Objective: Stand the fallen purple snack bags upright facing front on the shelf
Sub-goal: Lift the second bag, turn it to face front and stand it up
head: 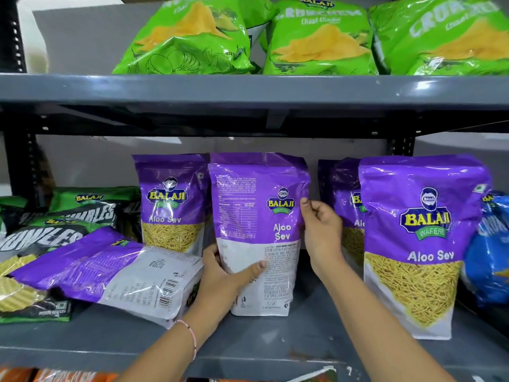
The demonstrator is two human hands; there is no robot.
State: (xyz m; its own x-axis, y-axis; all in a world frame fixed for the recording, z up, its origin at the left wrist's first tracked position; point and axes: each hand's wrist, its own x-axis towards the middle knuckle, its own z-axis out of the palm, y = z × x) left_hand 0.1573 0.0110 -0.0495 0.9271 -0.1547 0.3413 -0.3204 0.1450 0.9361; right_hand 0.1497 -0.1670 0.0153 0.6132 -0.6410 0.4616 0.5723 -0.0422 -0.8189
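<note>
Grey metal shelving (pixel 275 340) fills the view, with green chip bags (pixel 319 42) lined along the upper tier. On the lower shelf, a purple snack bag (pixel 259 230) stands upright at the middle with its printed back panel turned outward. The left hand (pixel 225 274) clasps its lower left edge, thumb pressed across the white panel and the other fingers hidden behind it. The right hand (pixel 321 232) pinches the bag's right edge between thumb and fingertips. Just left, another purple bag (pixel 110 271) lies flat on its front, resting partly on dark green packets (pixel 55 219). Upright purple bags face front behind it (pixel 172 202) and at the right (pixel 418 244), beside a blue bag (pixel 490 257).
</note>
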